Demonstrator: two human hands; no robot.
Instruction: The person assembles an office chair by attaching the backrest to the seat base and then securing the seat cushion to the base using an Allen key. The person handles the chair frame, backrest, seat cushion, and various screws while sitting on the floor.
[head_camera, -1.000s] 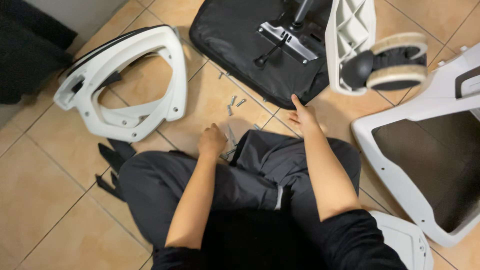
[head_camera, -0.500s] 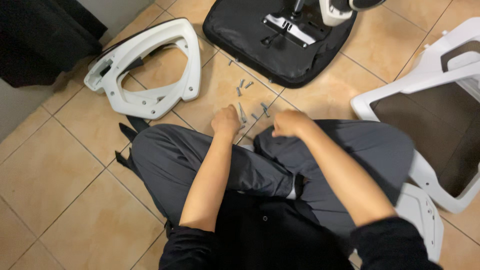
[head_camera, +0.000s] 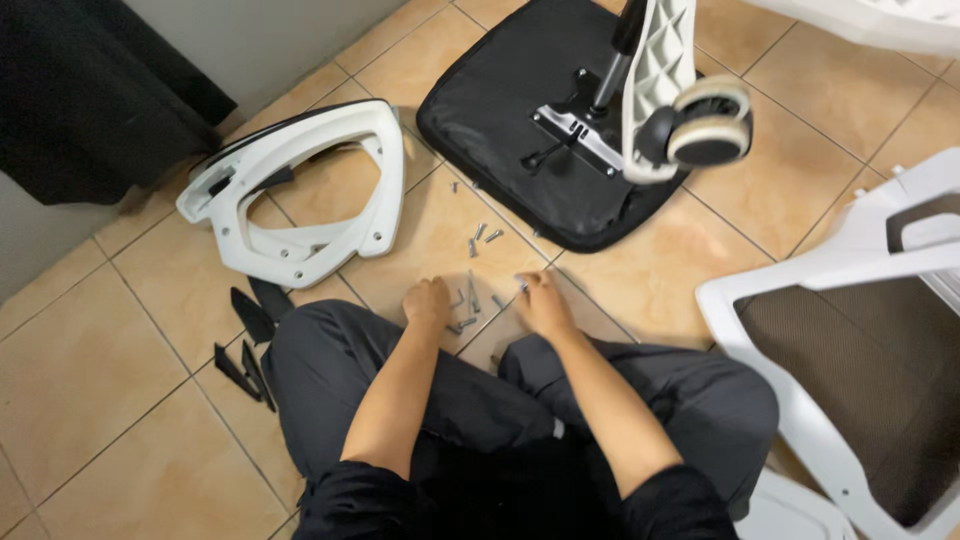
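I sit cross-legged on a tan tile floor. My left hand (head_camera: 428, 300) rests with curled fingers on the floor just ahead of my knee, touching a small cluster of metal screws and a hex key (head_camera: 466, 308). My right hand (head_camera: 541, 300) is beside it, fingers pinched over a screw at its tip; the screw is partly hidden. A few more loose screws (head_camera: 481, 238) lie further out. Beyond them lies an upside-down black chair seat (head_camera: 500, 120) with its metal mechanism, gas post and a white base leg carrying a caster wheel (head_camera: 706, 124).
A white armrest frame (head_camera: 300, 190) lies at the left. A white mesh chair back (head_camera: 850, 350) is at the right. Small black plastic pieces (head_camera: 248, 340) sit by my left knee. A dark cloth (head_camera: 90, 90) and a grey wall are at the far left.
My right hand left the edge of the black seat, came back toward me and dropped to the screws beside my left hand. The view shifted and pulled back.
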